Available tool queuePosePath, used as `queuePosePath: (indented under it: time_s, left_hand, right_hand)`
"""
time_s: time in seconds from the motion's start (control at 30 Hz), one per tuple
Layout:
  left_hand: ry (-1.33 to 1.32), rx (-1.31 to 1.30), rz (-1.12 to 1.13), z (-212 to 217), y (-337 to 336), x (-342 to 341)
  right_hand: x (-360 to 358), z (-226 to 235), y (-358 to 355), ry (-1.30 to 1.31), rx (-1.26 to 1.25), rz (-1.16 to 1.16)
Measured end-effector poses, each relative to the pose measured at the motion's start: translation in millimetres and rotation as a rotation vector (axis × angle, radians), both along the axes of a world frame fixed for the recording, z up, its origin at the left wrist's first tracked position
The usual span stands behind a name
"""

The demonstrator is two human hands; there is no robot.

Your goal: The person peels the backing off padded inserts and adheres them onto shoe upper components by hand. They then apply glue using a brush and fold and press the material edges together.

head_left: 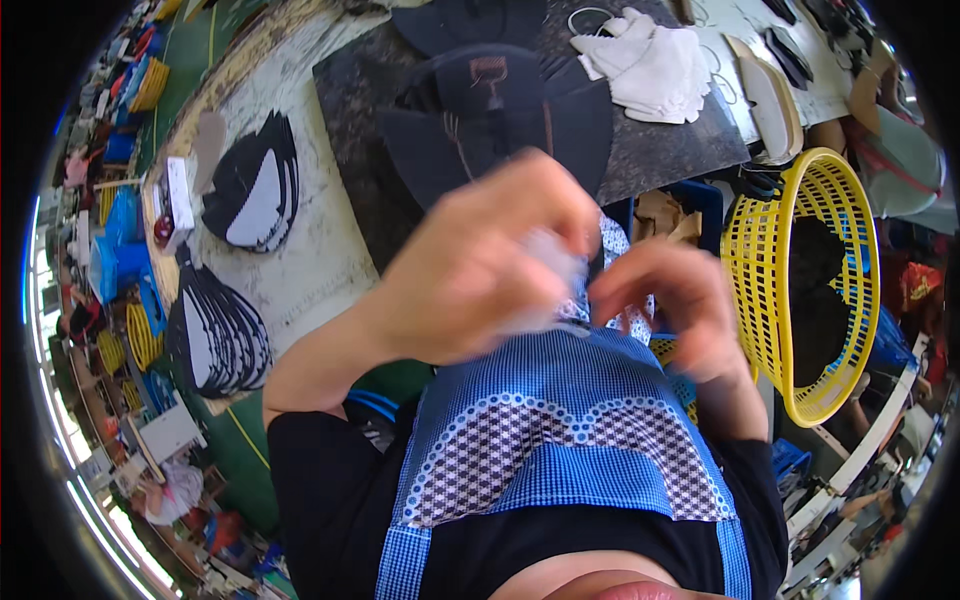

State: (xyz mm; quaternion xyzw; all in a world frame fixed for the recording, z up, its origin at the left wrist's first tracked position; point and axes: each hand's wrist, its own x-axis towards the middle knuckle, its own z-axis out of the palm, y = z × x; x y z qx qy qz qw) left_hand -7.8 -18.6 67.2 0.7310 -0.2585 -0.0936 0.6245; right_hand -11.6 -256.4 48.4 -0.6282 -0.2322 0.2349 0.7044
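Observation:
Both of my hands are raised in front of my blue checked apron (pixel 590 480), smeared by motion. My left hand (pixel 490 265) is closed, its fingers curled around a pale, whitish thing (pixel 552 262) too blurred to name. Just to its right, my right hand (pixel 680 300) has bent fingers with a gap between them and the thumb, and I see nothing in it. Beyond the hands, dark curved fabric pieces (pixel 490 130) with stitched lines lie overlapping on a dark stone-like board (pixel 360 110). My left hand covers part of their near edge.
White cloth gloves (pixel 650 65) rest on the board's far right. Fanned stacks of black-and-white curved pieces (pixel 255 190) lie on the pale table (pixel 320 240) at left. A yellow basket (pixel 800 290) with dark contents stands at right, beside a blue bin (pixel 705 210) holding brown scraps.

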Motion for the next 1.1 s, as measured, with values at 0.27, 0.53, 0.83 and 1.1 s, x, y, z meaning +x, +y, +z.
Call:
queuePosePath:
  time_s: [0.27,0.53,0.83,1.1]
  left_hand:
    - [0.302,0.028,0.226,-6,53,-12]
    - [0.171,0.167,0.332,-49,59,22]
    - [-0.596,0.817,0.434,-43,71,10]
    - [-0.862,0.772,0.428,-124,42,-17]
  right_hand:
    - [27,-23,13,-0.097,-0.033,-0.056]
    - [62,-39,27,-0.247,-0.462,-0.199]
    - [77,-34,2,-0.566,-0.918,-0.316]
    - [77,-47,5,0.427,-0.268,-0.247]
